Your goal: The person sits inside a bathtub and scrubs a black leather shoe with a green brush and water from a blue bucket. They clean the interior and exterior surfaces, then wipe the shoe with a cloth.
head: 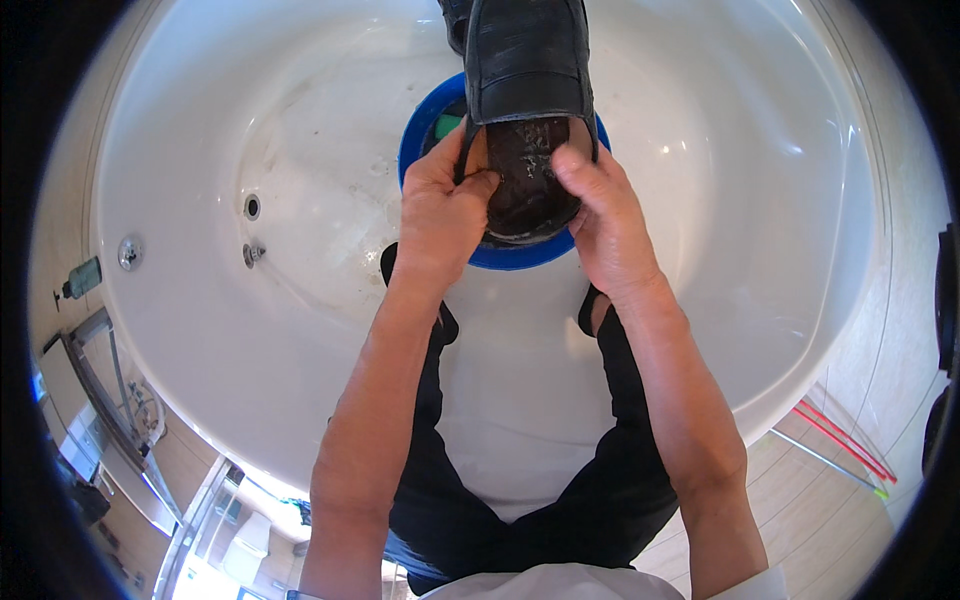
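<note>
A black leather slip-on shoe (531,60) is held over a blue plastic basin (510,259), its toe pointing away from me and its dark, worn insole (525,165) facing up. My left hand (444,206) grips the left side of the heel opening, with the thumb inside. On the right side of the heel, my right hand (611,214) has its fingers around the outside and its thumb over the opening. A green object (448,126) shows inside the basin at the left; the shoe hides most of the interior.
The basin stands in a white bathtub (750,187). Beyond the held shoe is part of a second black shoe (454,24). A drain hole (253,207) and a metal drain stopper (253,255) lie to the left. Red poles (844,439) rest on the floor outside the tub.
</note>
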Motion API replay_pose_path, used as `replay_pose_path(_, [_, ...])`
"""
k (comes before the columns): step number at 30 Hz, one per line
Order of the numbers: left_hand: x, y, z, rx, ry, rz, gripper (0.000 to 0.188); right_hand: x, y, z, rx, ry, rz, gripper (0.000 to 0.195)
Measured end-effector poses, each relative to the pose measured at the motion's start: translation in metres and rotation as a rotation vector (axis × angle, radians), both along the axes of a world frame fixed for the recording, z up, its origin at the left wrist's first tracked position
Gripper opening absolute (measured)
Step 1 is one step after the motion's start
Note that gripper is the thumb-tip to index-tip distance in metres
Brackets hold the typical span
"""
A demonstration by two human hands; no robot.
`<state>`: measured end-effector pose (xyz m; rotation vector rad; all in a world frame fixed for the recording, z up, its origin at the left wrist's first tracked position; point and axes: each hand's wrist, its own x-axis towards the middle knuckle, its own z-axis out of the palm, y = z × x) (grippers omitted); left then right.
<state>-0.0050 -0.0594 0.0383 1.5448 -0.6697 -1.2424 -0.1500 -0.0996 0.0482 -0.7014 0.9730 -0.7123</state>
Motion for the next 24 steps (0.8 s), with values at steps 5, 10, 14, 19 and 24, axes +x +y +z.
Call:
replay_pose_path(5, [-0.002, -0.003, -0.002, -0.032, 0.061, 0.048, 0.023, -0.009, -0.003, 0.000, 0.049, -0.090, -0.021, 0.069])
replay_pose_path(10, [-0.004, -0.005, -0.004, -0.056, -0.061, 0.123, 0.015, -0.007, -0.001, 0.007, 0.079, -0.136, -0.004, 0.072])
replay_pose_path(14, [-0.008, -0.005, -0.013, -0.068, -0.165, 0.201, 0.015, -0.003, 0.004, 0.011, -0.042, -0.008, 0.036, 0.069])
replay_pose_path(19, [-0.013, 0.000, -0.003, -0.001, 0.086, 0.184, 0.022, 0.000, 0.009, 0.018, -0.171, 0.129, 0.014, 0.052])
replay_pose_path(24, [-0.019, -0.007, 0.005, 0.022, 0.340, 0.241, 0.026, -0.004, 0.005, 0.015, -0.208, 0.135, -0.027, 0.053])
